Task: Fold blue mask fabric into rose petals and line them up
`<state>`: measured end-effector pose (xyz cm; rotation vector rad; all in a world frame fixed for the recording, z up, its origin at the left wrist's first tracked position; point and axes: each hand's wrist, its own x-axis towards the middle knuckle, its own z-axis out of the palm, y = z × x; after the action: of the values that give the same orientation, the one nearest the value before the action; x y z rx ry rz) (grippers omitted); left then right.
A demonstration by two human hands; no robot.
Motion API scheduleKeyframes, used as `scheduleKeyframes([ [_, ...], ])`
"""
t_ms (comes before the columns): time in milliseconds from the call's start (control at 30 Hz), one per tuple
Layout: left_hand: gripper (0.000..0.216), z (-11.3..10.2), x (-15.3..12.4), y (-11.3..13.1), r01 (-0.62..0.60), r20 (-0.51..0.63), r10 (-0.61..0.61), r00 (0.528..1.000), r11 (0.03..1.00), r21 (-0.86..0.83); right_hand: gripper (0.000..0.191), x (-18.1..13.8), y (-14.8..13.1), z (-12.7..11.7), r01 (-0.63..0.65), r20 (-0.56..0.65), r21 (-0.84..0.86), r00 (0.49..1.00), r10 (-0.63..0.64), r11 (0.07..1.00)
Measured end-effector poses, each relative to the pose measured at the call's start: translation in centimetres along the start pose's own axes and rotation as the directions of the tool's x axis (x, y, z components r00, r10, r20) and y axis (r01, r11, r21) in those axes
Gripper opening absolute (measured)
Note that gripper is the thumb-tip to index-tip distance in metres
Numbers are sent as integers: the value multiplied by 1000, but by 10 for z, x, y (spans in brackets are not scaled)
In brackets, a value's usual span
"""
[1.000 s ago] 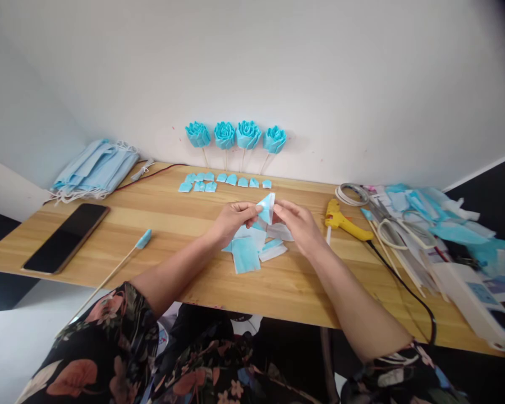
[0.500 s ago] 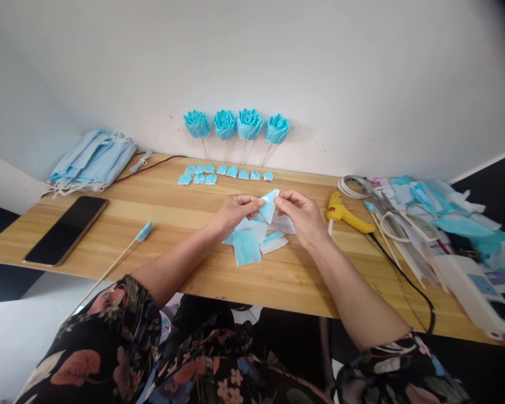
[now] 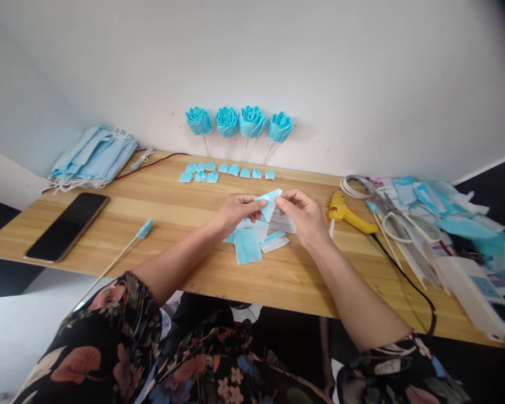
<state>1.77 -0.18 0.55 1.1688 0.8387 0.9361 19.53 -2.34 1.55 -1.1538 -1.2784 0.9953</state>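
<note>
Between my two hands is a small piece of blue and white mask fabric [image 3: 270, 203], folded to a point. My left hand [image 3: 240, 212] pinches its left side between thumb and fingers. At its right corner, the thumb and forefinger of my right hand [image 3: 302, 214] grip the same piece. Beneath lie loose blue and white fabric squares [image 3: 248, 246] on the wooden table [image 3: 164, 196]. Beyond my hands, several small folded blue petals [image 3: 244, 172] are set out in rows. Several blue fabric roses [image 3: 252, 122] on thin sticks lean against the wall behind.
Face masks [image 3: 95, 157] are stacked at the back left, near a phone [image 3: 68, 226]. A blue-tipped stick [image 3: 145, 228] overhangs the front edge. A yellow glue gun [image 3: 347, 213], tape rolls [image 3: 357, 186], scissors [image 3: 398, 224] and fabric scraps [image 3: 454, 210] occupy the right side.
Both hands keep their grip on the folded fabric, whose left part has tilted slightly outward. The whole view has shifted a little; the other things stay in place.
</note>
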Motion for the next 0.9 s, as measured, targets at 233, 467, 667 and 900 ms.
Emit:
scheduleKeyframes([
  [233,25,-1,2,0,47,0,-48,999,995,-86,6,-6,-3,-2,365,96,-384,929,-356,848],
  [467,21,-2,2,1,54,47,-48,998,990,-134,12,0,-2,-9,651,283,-566,730,-623,506],
  [667,25,-5,4,-2,26,58,-20,998,995,-101,16,2,0,-14,699,367,-569,688,-626,434],
  [900,29,-4,3,-1,45,31,-42,999,994,-97,18,0,-1,-13,435,72,-437,889,-451,787],
])
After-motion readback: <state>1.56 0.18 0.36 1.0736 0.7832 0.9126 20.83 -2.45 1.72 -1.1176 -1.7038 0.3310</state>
